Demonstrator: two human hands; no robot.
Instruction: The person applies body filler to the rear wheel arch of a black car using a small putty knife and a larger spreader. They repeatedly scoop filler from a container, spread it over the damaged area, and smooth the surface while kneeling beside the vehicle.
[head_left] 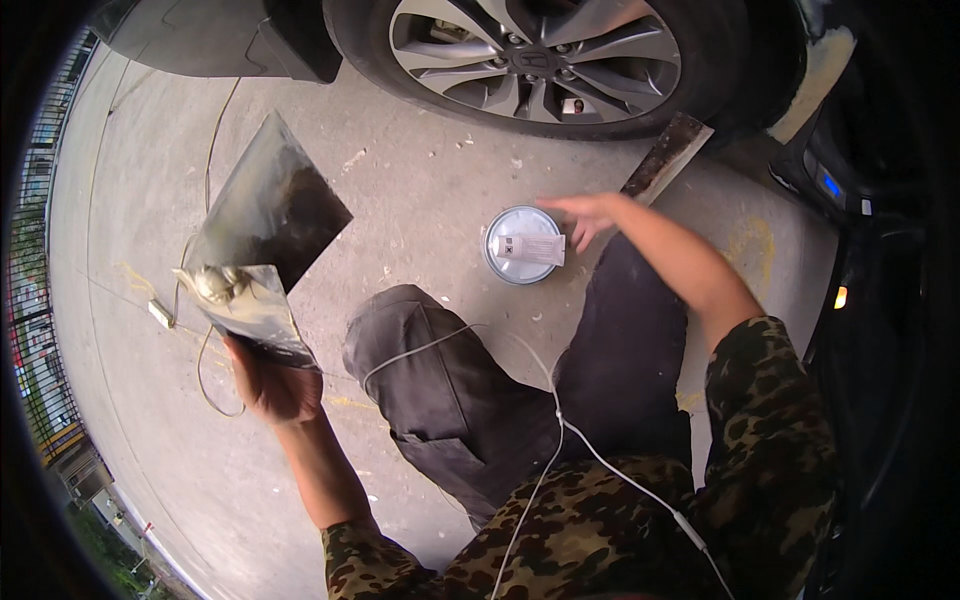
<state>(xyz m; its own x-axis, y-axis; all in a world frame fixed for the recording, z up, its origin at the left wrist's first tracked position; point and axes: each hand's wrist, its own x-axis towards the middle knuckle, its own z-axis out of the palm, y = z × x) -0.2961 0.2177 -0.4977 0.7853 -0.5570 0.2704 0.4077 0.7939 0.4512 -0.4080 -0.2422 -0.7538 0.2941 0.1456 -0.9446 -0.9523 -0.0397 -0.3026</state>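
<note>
My left hand (pixel 280 393) grips a flat metal plate from below, at the left. On that plate (pixel 262 315) sits a lump of beige, putty-like paste (pixel 222 284). A larger dark metal sheet (pixel 285 200), smeared with paste, shows just beyond it; whether it is also held or lies on the ground I cannot tell. My right hand (pixel 590 214) reaches over the concrete with its fingers apart and nothing in them. Beside its fingertips stands a round tin (pixel 520 274), and a white tube (pixel 530 248) lies across its lid.
A car wheel (pixel 535 62) and tyre are at the far side. A flat metal strip (pixel 668 160) lies by the tyre, beyond my right forearm. My bent knees flank the near ground. A white cable (pixel 620 470) hangs across my lap, and a thin cord (pixel 208 375) runs at the left.
</note>
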